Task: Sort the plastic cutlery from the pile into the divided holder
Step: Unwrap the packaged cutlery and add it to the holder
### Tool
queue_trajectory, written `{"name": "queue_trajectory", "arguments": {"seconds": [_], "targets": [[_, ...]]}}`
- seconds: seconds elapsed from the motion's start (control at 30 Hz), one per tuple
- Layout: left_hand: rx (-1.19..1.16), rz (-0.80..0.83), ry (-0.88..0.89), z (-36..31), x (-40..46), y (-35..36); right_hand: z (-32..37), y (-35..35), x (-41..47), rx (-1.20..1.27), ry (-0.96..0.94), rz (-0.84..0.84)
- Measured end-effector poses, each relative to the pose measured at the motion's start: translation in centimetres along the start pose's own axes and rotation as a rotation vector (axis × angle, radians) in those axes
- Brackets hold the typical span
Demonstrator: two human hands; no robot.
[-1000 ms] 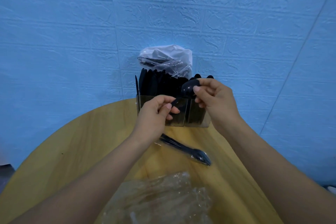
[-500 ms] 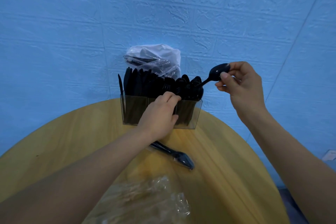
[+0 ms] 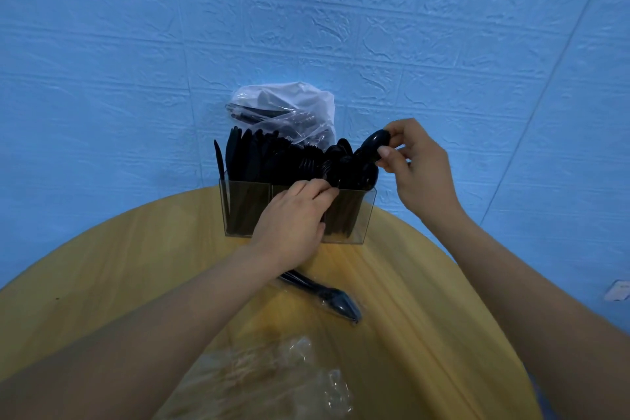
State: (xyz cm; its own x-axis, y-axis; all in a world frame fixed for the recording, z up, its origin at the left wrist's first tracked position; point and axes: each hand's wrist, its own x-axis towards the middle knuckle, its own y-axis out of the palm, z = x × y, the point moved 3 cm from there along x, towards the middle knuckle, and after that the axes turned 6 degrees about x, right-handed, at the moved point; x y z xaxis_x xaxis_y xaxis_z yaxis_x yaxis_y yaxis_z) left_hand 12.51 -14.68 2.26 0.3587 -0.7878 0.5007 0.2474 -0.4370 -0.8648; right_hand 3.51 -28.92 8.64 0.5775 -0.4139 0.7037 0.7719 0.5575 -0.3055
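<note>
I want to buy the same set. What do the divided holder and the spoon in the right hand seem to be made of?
The divided holder looks like clear, smoke-tinted acrylic or similar hard plastic: the handles show through its glossy walls. The spoon pinched by the right hand looks like glossy black moulded plastic, with a highlight on its bowl.

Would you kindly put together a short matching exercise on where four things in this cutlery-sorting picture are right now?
Things:
1. black spoon
2. divided holder
3. wrapped cutlery
4. bag of cutlery

Places:
A. behind the holder, against the blue wall
B. lying on the table between the forearms
C. pinched by the right hand over the holder's right end
D. standing on the table, left hand on its front

Pairs: 1-C, 2-D, 3-B, 4-A
</note>
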Motion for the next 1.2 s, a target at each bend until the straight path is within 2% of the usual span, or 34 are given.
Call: {"name": "queue_trajectory", "arguments": {"seconds": [0.13, 0.33, 0.47, 0.57, 0.7, 0.87, 1.0, 1.1, 1.2], "targets": [[-0.005, -0.007, 0.007, 0.1, 0.0, 0.0, -1.7, 2.0, -1.3, -0.162, -0.015, 0.083], [0.011, 0.005, 0.012, 0.2, -0.1, 0.0, -2.5, 3.4, -2.1, -0.33, -0.134, 0.03], [-0.002, 0.049, 0.004, 0.2, -0.2, -0.3, -2.2, 3.7, -2.5, -0.414, -0.108, 0.045], [-0.044, 0.094, -0.007, 0.2, -0.8, -0.7, -1.7, 3.9, -4.3, -0.38, -0.047, 0.043], [-0.112, 0.138, -0.049, 0.6, -2.9, -1.1, -1.2, 5.0, -7.9, -0.325, 0.115, 0.176], [-0.143, 0.184, -0.093, 1.2, -6.6, -1.6, -0.8, 6.2, -11.9, -0.424, 0.27, 0.439], [-0.204, 0.204, -0.158, 2.1, -9.2, -2.4, -0.3, 6.4, -13.7, -0.468, 0.327, 0.538], [-0.304, 0.171, -0.222, 3.0, -11.1, -3.2, 0.5, 6.1, -13.8, -0.429, 0.361, 0.495], [-0.452, 0.023, -0.376, 4.2, -12.9, -4.2, 2.3, 5.5, -13.3, -0.292, 0.328, 0.356]]}}
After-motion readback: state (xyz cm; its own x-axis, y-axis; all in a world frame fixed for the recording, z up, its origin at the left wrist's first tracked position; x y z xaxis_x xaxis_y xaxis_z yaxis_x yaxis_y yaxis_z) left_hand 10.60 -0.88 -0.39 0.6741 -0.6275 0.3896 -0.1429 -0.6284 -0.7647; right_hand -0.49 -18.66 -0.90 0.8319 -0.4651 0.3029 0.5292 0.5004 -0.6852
